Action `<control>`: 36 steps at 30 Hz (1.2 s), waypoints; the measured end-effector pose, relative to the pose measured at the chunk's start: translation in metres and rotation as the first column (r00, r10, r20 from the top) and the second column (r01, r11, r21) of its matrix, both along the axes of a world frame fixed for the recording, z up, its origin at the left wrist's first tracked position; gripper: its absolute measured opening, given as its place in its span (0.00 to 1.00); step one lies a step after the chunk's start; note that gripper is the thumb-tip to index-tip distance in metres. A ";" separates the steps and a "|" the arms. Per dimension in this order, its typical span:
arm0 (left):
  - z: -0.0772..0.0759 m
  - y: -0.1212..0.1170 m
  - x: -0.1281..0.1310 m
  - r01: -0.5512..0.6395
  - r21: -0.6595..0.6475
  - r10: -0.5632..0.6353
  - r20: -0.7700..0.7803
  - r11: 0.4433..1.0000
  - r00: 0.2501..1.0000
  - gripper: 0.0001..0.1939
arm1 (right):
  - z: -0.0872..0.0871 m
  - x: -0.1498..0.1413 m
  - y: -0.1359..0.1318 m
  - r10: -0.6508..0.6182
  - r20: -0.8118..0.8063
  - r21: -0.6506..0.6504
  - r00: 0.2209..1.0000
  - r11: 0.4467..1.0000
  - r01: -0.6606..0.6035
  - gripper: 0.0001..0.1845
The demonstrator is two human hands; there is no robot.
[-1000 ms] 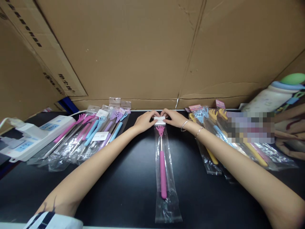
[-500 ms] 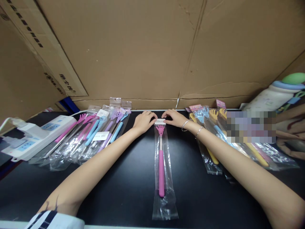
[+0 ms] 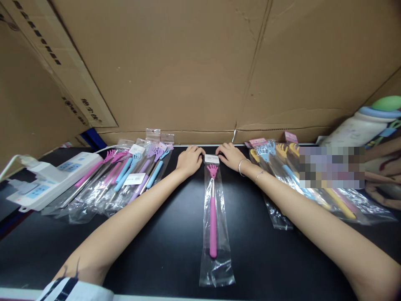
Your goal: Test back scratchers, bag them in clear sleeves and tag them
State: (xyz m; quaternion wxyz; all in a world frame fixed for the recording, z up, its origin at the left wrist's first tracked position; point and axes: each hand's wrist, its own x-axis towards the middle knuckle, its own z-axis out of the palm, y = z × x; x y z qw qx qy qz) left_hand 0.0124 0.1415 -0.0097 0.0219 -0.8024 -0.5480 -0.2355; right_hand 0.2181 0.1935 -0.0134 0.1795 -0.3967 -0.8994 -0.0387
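Two forearms (image 3: 140, 213) angled inward, hands (image 3: 189, 161) loosely spread, flanking the white label (image 3: 212, 159) above a pink scratcher (image 3: 213, 225)

Print on central white label (image 3: 212, 159) too small to read. Far right, bottle (image 3: 347, 130) cut off at right edge; pixelated patch (image 3: 332, 167) obscures things beneath. Right forearm (image 3: 313, 223) hides parts of bagged scratchers (image 3: 292, 175). Near left, striped sleeve (image 3: 78, 290) cut off at near edge.

White power strip (image 3: 79, 162) with plugs (image 3: 44, 172) seated, left on the black tabletop (image 3: 156, 259); brown cardboard wall (image 3: 181, 75), behind; pale bottle (image 3: 351, 129) with blue collar and green top, far right.
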 end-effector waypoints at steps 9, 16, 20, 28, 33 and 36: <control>0.000 -0.001 0.002 -0.011 0.013 0.011 -0.027 1.000 1.000 0.11 | 0.004 -0.004 -0.007 -0.013 0.113 0.082 0.994 0.997 0.003 0.12; 0.002 -0.004 0.002 -0.018 0.014 0.019 -0.043 1.000 0.999 0.12 | 0.004 -0.006 -0.008 -0.032 0.159 0.097 0.987 0.995 0.016 0.13; 0.003 -0.005 0.003 -0.026 0.018 0.027 -0.062 1.000 0.998 0.12 | 0.004 -0.006 -0.008 -0.039 0.179 0.101 0.983 0.995 0.021 0.14; 0.004 -0.005 0.003 -0.043 0.028 0.045 -0.095 0.999 0.994 0.11 | 0.005 -0.007 -0.009 -0.052 0.198 0.108 0.979 0.994 0.031 0.14; 0.004 -0.005 0.004 -0.047 0.028 0.050 -0.108 0.998 0.993 0.11 | 0.006 -0.007 -0.010 -0.056 0.210 0.102 0.976 0.994 0.035 0.14; 0.004 -0.005 0.004 -0.048 0.032 0.051 -0.112 0.998 0.992 0.11 | 0.006 -0.008 -0.010 -0.058 0.215 0.102 0.975 0.994 0.037 0.13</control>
